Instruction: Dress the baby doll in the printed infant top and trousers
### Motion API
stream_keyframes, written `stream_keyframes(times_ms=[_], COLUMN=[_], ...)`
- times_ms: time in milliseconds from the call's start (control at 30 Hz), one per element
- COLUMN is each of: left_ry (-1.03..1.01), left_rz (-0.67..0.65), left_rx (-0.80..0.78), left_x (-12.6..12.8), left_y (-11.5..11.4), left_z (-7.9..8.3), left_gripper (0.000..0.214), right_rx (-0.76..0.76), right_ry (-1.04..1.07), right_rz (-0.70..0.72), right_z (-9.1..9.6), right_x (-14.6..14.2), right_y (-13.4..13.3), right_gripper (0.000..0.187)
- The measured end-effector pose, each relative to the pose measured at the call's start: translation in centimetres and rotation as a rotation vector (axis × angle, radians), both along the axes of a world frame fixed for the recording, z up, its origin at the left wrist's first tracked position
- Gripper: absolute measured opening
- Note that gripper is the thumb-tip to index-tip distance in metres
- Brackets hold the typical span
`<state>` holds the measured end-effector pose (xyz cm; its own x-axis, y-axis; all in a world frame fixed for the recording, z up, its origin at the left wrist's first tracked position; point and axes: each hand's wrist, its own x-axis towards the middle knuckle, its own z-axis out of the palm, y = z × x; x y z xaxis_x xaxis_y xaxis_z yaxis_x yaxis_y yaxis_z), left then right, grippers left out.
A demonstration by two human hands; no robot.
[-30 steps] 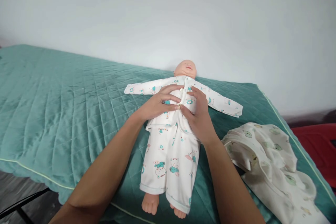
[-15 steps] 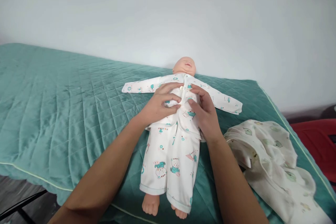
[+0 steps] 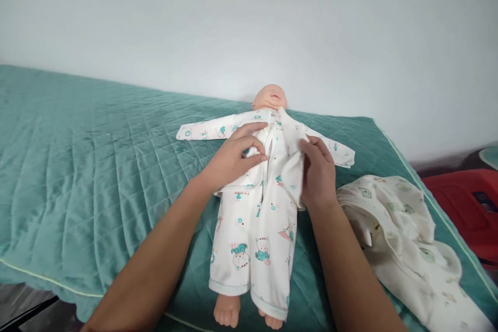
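A baby doll point(image 3: 270, 97) lies on its back on a teal quilted mattress point(image 3: 97, 145), dressed in a white printed shirt point(image 3: 218, 128) and matching trousers point(image 3: 252, 249). My left hand point(image 3: 233, 158) pinches the left front edge of the shirt at the doll's chest. My right hand point(image 3: 319, 174) grips the right front panel of the shirt and holds it pulled aside, so the front gapes open down the middle. The doll's bare feet point(image 3: 227, 311) stick out of the trouser legs near the mattress edge.
A crumpled white printed cloth point(image 3: 404, 238) lies on the mattress to the right of the doll. Beyond the mattress's right edge stands something red point(image 3: 462, 212). A plain white wall runs behind the mattress. The floor shows at bottom left.
My right hand has moved right and pulled the shirt's right panel away from the middle, so the front has opened. My left hand stays at the left edge.
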<state>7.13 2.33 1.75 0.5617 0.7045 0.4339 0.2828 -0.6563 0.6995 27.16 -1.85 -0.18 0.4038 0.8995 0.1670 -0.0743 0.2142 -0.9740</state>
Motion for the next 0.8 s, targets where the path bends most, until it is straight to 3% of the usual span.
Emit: stream_keyframes(times_ms=[100, 300, 433, 533, 633, 700, 733, 800], left_ry=[0.026, 0.026, -0.013, -0.168, -0.395, -0.458, -0.435, -0.288], left_rz=[-0.046, 0.066, 0.142, 0.335, 0.722, 0.912, 0.93, 0.816], left_rx=[-0.041, -0.063, -0.126, -0.196, -0.226, -0.168, -0.117, 0.005], left_x=[-0.7, -1.7, -2.8, -4.8, -7.1, -7.6, -7.4, -6.2], left_y=[0.3, 0.6, 1.0, 2.1, 4.0, 5.3, 5.9, 6.7], left_z=[0.4, 1.0, 1.3, 1.0, 0.0, -1.1, -1.6, -2.7], left_gripper=[0.01, 0.012, 0.016, 0.014, 0.013, 0.012, 0.012, 0.017], right_rx=[-0.08, -0.199, -0.258, -0.347, -0.424, -0.346, -0.265, -0.091], right_ry=[0.07, -0.151, -0.219, -0.437, -0.718, -0.855, -0.918, -1.04], right_rz=[-0.146, -0.048, -0.099, -0.23, -0.424, -0.467, -0.453, -0.369], right_z=[0.0, -0.1, -0.3, -0.5, -0.6, -0.5, -0.5, -0.3], right_x=[1.0, 0.8, 2.2, 5.4, 8.4, 8.9, 8.6, 7.3], right_y=[0.4, 0.3, 0.4, 0.3, -0.1, 0.0, 0.2, 1.3], right_gripper=[0.031, 0.034, 0.032, 0.028, 0.022, 0.025, 0.029, 0.037])
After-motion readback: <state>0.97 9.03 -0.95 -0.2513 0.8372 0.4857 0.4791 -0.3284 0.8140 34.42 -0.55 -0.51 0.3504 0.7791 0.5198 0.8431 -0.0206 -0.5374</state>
